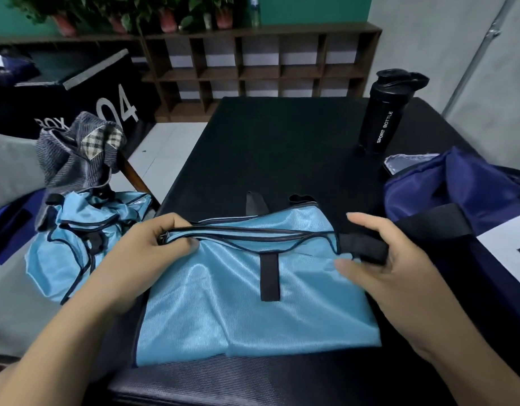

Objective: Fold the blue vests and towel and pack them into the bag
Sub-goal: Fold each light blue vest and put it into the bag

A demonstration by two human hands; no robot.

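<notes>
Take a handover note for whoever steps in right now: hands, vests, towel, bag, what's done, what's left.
Left hand grips the flat vest's trimmed top edge; right hand holds its black side strap.
Second vest lies crumpled at left, striped towel heaped behind it; navy bag at right.
Done: first vest laid flat, seemingly partly folded.
Left: fold everything, pack it.

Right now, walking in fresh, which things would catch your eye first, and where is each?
A light blue vest lies on the near half of the black table, the left hand pinching its trimmed top edge, the right hand gripping its black strap. A second blue vest sits crumpled off the table to the left, and a black sport bottle stands at the table's far right.
</notes>
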